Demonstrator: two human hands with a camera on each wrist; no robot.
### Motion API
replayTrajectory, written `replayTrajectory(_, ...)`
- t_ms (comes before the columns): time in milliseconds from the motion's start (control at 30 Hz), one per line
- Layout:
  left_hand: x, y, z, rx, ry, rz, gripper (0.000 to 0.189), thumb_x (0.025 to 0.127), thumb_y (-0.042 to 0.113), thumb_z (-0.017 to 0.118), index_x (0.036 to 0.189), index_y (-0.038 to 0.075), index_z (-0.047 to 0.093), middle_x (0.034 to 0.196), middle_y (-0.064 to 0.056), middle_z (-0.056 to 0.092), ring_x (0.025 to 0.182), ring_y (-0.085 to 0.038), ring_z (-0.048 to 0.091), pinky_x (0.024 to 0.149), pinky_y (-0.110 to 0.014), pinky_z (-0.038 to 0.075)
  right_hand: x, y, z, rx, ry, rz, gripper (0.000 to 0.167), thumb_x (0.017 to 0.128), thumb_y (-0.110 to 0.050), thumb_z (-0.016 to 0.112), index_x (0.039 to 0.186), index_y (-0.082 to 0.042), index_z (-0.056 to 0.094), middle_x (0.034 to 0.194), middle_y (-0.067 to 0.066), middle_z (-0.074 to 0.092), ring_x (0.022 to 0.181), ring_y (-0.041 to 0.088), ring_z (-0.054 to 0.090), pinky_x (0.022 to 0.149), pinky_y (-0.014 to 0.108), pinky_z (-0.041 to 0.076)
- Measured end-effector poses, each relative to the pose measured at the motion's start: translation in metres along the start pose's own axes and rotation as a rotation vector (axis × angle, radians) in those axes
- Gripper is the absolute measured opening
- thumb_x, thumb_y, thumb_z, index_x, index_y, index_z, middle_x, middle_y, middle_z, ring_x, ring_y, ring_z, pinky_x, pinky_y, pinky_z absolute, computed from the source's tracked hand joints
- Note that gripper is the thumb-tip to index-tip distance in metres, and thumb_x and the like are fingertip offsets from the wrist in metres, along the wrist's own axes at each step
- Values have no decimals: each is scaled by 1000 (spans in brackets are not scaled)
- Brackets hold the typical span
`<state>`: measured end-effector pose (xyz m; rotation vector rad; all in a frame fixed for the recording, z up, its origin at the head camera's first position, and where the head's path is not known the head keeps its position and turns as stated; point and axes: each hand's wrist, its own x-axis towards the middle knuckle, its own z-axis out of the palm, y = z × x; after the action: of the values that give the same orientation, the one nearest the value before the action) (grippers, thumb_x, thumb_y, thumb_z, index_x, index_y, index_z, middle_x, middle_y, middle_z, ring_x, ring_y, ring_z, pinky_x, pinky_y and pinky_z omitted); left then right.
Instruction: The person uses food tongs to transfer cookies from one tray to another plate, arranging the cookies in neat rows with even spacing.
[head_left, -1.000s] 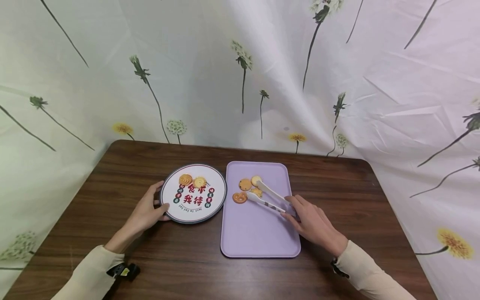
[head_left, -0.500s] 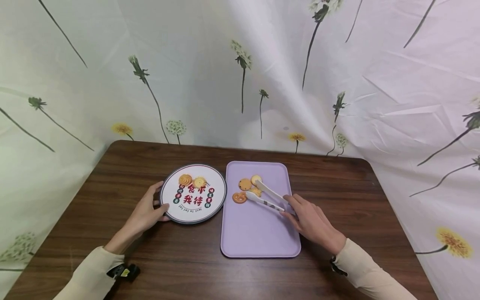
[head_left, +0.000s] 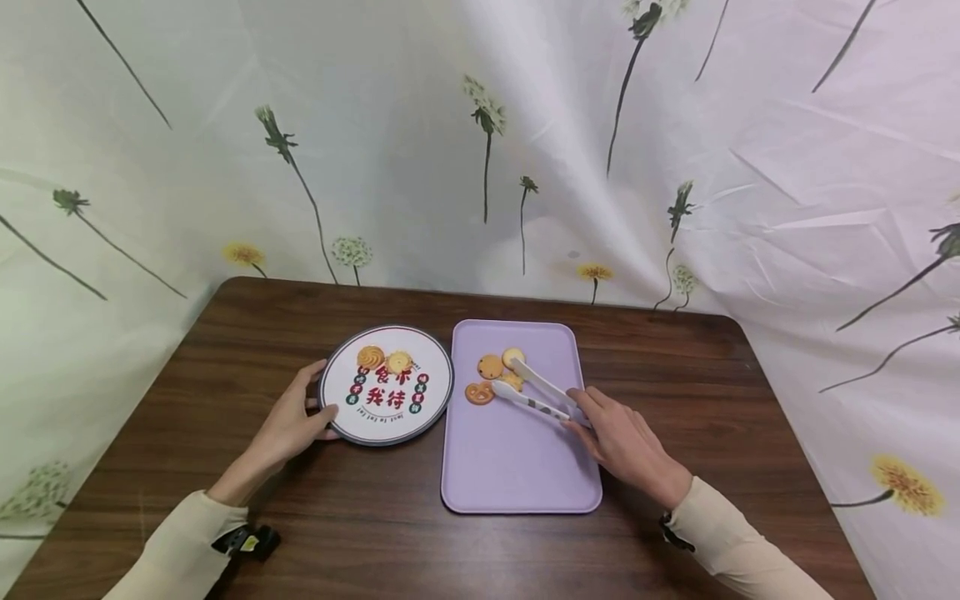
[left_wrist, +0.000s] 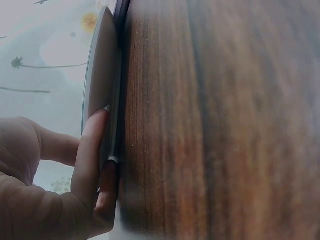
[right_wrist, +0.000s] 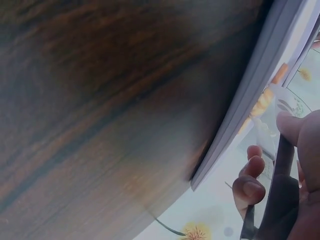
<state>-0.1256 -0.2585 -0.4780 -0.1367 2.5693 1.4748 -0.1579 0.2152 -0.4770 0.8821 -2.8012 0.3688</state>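
Reaching in from 4 o'clock over the lilac tray [head_left: 521, 467], the right hand [head_left: 626, 442] grips the white tongs [head_left: 531, 403], their tips apart at a small yellow cookie [head_left: 512, 381]. Whether they touch it cannot be told, as they partly cover it. Around that cookie, the spotted cookie [head_left: 490, 367] lies at 10 o'clock, the pale round cookie [head_left: 513, 357] at 12 and the pretzel cookie [head_left: 480, 392] at 8 (all bunched in the far half of the tray).

At the tray's 9 o'clock, the left hand [head_left: 296, 417] grasps the plate [head_left: 438, 375] by its 8 o'clock edge, thumb on top and fingers beneath. The swirl cookie [head_left: 371, 357] sits at the plate's 11 o'clock, with the scalloped cookie [head_left: 399, 362] just past 12. Whether the plate rests fully on the wooden table [head_left: 675, 367] is unclear.

The step in hand looks like getting the tongs around the yellow cookie, with two cookies already plated and four on the tray. The next move seems to call for a gentle, even squeeze that spares the neighbours, then a lift and a carry toward 9 o'clock, with the plate held steady
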Motion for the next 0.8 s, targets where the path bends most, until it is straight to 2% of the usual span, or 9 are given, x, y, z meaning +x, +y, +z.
replayTrajectory(233,0,0,1,2,2,-22,81,101,-1,56,165,-3,6,163,-38,19,129,-52,50,70,-26,69,2,1,-4,-1,21,-5,37,99,-33,72,131,-14,64,88,-6,56,66,6,47,49,19,41)
replayTrajectory(467,2,-1,-1,8,6,-3,80,102,0,56,165,-3,7,162,-37,19,129,-52,49,70,-26,69,8,0,-11,6,47,-24,38,98,-31,73,131,-15,65,89,-6,58,66,6,50,49,22,44)
replayTrajectory(800,-1,0,0,0,6,8,80,101,-1,56,165,-4,7,162,-38,19,129,-53,49,70,-26,69,11,1,-6,8,-32,7,43,97,-33,75,134,-15,64,92,-3,61,69,5,50,50,19,42)
